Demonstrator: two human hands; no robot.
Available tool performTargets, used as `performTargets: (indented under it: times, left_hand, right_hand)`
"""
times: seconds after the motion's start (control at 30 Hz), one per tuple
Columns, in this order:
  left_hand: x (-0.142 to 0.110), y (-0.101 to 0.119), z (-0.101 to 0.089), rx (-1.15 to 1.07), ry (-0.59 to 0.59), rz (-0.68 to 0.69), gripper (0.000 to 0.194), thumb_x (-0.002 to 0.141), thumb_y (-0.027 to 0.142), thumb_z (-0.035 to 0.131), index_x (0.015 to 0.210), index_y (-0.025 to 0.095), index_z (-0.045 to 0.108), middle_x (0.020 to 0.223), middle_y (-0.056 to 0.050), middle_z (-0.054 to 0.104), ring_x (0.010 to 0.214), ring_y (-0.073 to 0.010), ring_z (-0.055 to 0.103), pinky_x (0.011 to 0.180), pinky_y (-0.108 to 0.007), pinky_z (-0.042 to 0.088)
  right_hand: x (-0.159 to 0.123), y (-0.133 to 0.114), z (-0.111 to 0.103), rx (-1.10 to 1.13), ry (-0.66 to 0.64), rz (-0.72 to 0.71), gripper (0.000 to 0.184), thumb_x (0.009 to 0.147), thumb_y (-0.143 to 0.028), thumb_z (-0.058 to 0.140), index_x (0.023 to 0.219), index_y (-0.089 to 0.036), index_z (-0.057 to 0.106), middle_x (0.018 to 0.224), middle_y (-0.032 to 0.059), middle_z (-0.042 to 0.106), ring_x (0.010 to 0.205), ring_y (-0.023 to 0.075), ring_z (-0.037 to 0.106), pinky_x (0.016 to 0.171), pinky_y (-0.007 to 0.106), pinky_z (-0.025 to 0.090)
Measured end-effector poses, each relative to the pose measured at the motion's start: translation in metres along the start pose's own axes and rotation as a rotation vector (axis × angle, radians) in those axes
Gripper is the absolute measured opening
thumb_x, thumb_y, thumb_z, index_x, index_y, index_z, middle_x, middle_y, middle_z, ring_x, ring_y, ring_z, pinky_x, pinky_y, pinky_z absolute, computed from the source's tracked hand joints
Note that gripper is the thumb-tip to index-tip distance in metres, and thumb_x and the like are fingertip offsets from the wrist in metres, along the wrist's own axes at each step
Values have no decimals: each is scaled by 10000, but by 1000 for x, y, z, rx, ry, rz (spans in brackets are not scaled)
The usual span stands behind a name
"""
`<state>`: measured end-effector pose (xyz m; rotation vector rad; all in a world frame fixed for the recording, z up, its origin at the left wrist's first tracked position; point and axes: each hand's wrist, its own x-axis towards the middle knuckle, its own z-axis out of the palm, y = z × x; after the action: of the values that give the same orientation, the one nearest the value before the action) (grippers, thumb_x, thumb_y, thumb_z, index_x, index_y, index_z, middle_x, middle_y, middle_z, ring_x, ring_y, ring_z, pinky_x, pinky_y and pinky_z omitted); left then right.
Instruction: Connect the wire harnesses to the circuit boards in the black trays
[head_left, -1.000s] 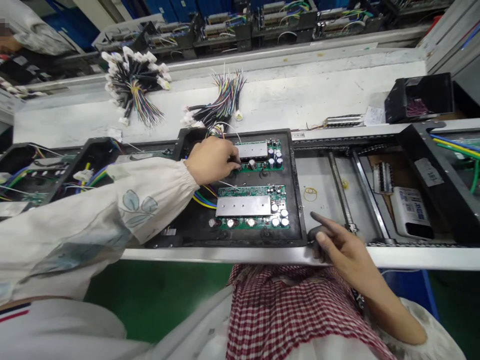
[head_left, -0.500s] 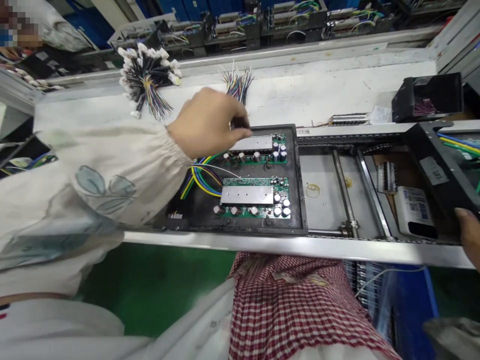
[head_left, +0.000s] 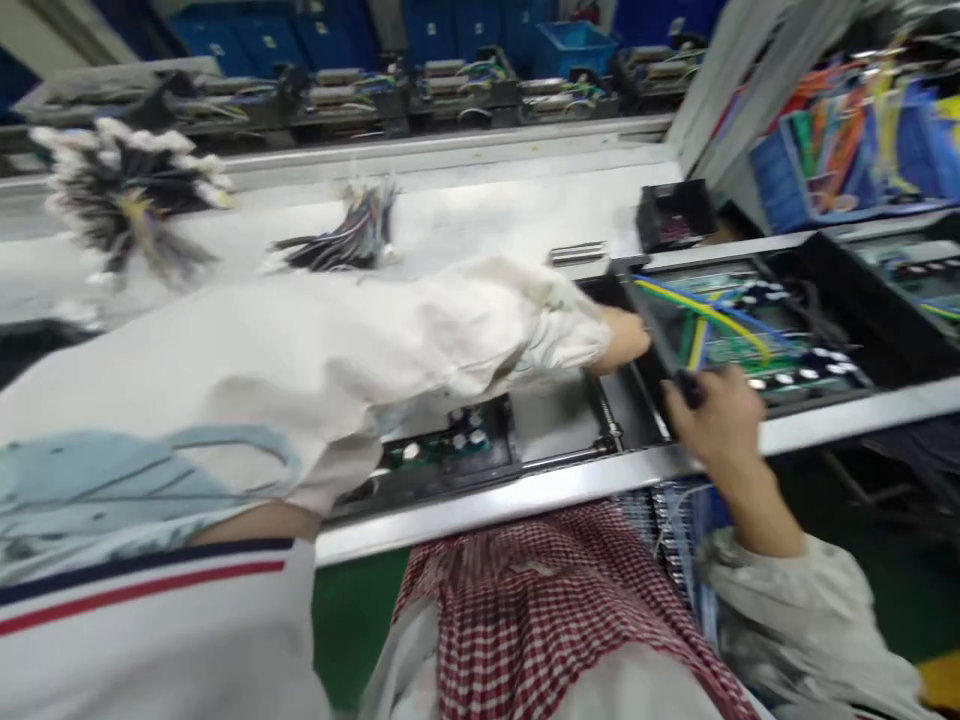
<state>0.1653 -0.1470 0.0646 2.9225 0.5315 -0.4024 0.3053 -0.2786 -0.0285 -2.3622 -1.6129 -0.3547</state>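
Note:
My right hand (head_left: 718, 418) grips the near left corner of a black tray (head_left: 806, 395); the thumb is against its wall and the fingers are closed. Inside that tray lie green circuit boards (head_left: 750, 350) with blue, yellow and green wires (head_left: 709, 318). My left hand (head_left: 624, 340) has reached across to the same tray's left wall. Its fingers are blurred and mostly hidden, so their hold does not show. Under my left sleeve a second black tray (head_left: 442, 478) with a circuit board (head_left: 439, 445) is partly covered.
Metal rails (head_left: 529, 490) edge the line, with a threaded rod (head_left: 611, 410) between the trays. On the white shelf lie a bundle of connector cables (head_left: 135, 200), a bundle of loose wires (head_left: 345, 230) and a small black bin (head_left: 676, 215). Blue bins (head_left: 817, 170) stand at right.
The view has turned right. My left hand has left the boards in the left tray and reached right. The right tray has slid left with my right hand on it, narrowing the gap.

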Motion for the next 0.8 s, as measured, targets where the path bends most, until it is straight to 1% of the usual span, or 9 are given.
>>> performTargets:
  times: [0.17,0.3,0.37,0.47,0.5,0.57,0.6,0.7,0.8]
  left_hand:
    - [-3,-17,19,154,-37,196,233,808,52,518,986,115,654,1086,-105,626,1015,-234,599,790,-315,493]
    - [-27,-33,23,206,50,225,267,869,116,407,1031,71,615,1107,-159,594,1063,-267,554,842,-370,485]
    - [-37,-37,23,207,20,193,286,879,109,385,1026,67,627,1105,-159,604,1060,-266,560,899,-387,466]
    - [-46,-42,22,196,-85,127,274,875,88,392,962,98,651,985,-113,642,964,-250,600,874,-390,480]
    - [-48,-44,21,191,-105,112,270,877,86,391,933,109,654,959,-101,645,949,-245,603,861,-386,487]
    - [-51,-48,21,182,-107,111,276,889,89,378,924,117,650,1008,-101,642,1009,-239,588,890,-377,484]
    - [-52,-49,21,173,-106,117,280,894,88,372,948,116,645,1059,-106,634,1055,-236,573,909,-367,481]
    - [-51,-53,24,132,-124,112,293,891,63,374,1026,119,628,1139,-115,616,1118,-217,551,903,-330,492]
    - [-50,-53,26,108,-187,83,273,862,36,414,975,126,646,1068,-109,638,1058,-215,577,842,-316,515]
  right_hand:
    - [-15,-58,-8,38,-171,-124,397,924,-371,420,1103,-101,650,934,135,595,741,227,594,633,312,431]
    - [-22,-95,-22,25,-296,-260,388,938,-373,415,1113,-111,642,938,136,615,692,214,616,587,307,425]
    - [-18,-99,-30,92,-325,-385,359,933,-370,443,1056,-118,667,918,136,635,693,207,625,581,301,430]
    - [13,-58,-39,383,-255,-536,322,917,-414,484,988,-185,698,847,81,679,734,193,637,635,294,465]
    - [30,-32,-37,497,-162,-450,332,900,-458,502,971,-204,705,848,68,693,766,195,641,696,306,479]
    - [68,28,-25,658,27,-4,358,799,-535,610,915,-212,713,927,80,704,896,219,631,855,356,461]
    - [84,56,-14,681,45,107,437,778,-580,605,954,-193,703,968,106,698,936,243,624,880,399,456]
    - [109,109,24,1034,-213,419,590,720,-724,546,910,-186,698,905,95,715,884,245,656,830,399,506]
    - [100,109,49,1139,-328,504,628,706,-761,520,871,-184,704,809,80,726,823,253,678,716,364,546]
